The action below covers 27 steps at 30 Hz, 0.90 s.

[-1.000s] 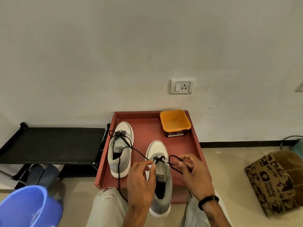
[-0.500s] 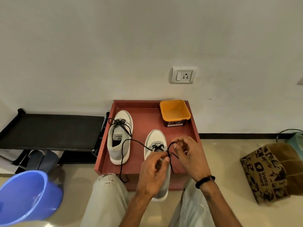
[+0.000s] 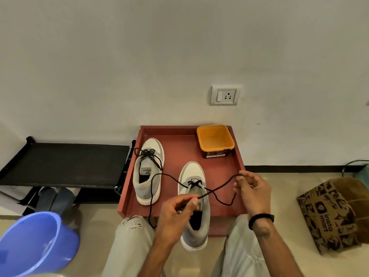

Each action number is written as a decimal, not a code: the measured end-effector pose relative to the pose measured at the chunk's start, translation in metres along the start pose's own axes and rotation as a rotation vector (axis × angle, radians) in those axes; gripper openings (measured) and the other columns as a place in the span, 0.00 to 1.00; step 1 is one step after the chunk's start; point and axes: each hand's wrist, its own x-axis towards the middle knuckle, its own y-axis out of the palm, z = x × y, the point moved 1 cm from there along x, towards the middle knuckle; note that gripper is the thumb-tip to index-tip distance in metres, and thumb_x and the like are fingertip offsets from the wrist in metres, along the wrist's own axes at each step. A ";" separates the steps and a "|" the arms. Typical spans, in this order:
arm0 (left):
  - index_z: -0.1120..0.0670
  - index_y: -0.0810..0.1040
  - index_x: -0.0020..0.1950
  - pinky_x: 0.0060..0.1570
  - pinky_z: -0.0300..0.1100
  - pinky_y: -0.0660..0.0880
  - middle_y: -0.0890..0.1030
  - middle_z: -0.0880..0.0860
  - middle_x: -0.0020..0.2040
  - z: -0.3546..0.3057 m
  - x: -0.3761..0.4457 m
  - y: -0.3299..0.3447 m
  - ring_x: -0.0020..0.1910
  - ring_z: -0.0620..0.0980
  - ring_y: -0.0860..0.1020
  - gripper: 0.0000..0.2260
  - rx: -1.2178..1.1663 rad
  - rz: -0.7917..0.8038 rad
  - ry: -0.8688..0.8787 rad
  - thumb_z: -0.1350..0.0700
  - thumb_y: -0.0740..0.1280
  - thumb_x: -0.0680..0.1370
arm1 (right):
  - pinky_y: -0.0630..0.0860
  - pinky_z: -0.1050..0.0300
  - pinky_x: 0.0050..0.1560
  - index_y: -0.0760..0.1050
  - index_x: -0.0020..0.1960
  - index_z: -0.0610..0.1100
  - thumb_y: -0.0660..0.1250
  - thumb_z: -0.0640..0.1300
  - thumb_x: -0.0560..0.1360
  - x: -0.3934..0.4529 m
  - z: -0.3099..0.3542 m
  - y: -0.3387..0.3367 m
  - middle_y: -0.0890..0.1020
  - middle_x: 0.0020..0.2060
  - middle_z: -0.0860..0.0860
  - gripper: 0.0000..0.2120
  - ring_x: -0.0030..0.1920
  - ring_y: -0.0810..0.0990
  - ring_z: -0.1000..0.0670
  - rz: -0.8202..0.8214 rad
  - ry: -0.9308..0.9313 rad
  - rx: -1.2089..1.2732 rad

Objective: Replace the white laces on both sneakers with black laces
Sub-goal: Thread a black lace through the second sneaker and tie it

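Note:
Two grey-and-white sneakers stand on a red tray (image 3: 221, 176). The left sneaker (image 3: 148, 170) carries a black lace tied across its eyelets. The right sneaker (image 3: 194, 204) overhangs the tray's near edge and has a black lace (image 3: 219, 187) threaded through its front eyelets only. My left hand (image 3: 175, 214) pinches one end of that lace over the shoe's tongue. My right hand (image 3: 252, 191) pinches the other part of the lace, held out to the right of the shoe. A long loose strand (image 3: 151, 194) trails left and hangs over the tray's edge.
An orange tub (image 3: 215, 139) sits at the tray's back right corner. A black rack (image 3: 63, 162) stands to the left, a blue bucket (image 3: 34, 242) at lower left, a printed paper bag (image 3: 335, 212) at right. My knees flank the tray's near edge.
My right hand has moved out to the right, drawing the lace taut across the shoe. My left hand shifted slightly down over the tongue, still pinching the lace.

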 end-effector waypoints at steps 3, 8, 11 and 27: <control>0.48 0.87 0.53 0.45 0.40 0.79 0.87 0.48 0.43 0.004 0.005 -0.004 0.40 0.43 0.83 0.06 0.059 -0.090 0.004 0.56 0.73 0.79 | 0.79 0.51 0.61 0.75 0.69 0.53 0.70 0.40 0.78 -0.014 -0.008 0.002 0.75 0.63 0.51 0.21 0.57 0.79 0.53 0.093 -0.212 -0.453; 0.48 0.88 0.52 0.48 0.36 0.81 0.87 0.42 0.46 -0.003 0.012 0.007 0.46 0.40 0.85 0.06 0.210 -0.157 0.119 0.55 0.77 0.76 | 0.77 0.61 0.62 0.78 0.66 0.58 0.74 0.51 0.77 -0.051 -0.006 0.024 0.79 0.62 0.62 0.18 0.61 0.77 0.61 0.573 -0.571 -0.580; 0.51 0.86 0.50 0.47 0.40 0.83 0.87 0.45 0.43 -0.003 0.014 0.009 0.43 0.44 0.86 0.07 0.097 -0.234 0.050 0.57 0.79 0.74 | 0.78 0.68 0.51 0.82 0.60 0.58 0.73 0.47 0.78 -0.057 -0.002 0.031 0.81 0.50 0.67 0.12 0.51 0.80 0.62 0.604 -0.538 -0.510; 0.56 0.86 0.57 0.45 0.39 0.82 0.88 0.54 0.44 0.009 0.024 0.003 0.42 0.49 0.86 0.08 -0.189 -0.264 -0.043 0.58 0.73 0.79 | 0.76 0.68 0.45 0.83 0.58 0.53 0.74 0.46 0.77 -0.049 0.004 0.035 0.83 0.48 0.63 0.10 0.48 0.81 0.58 0.579 -0.545 -0.483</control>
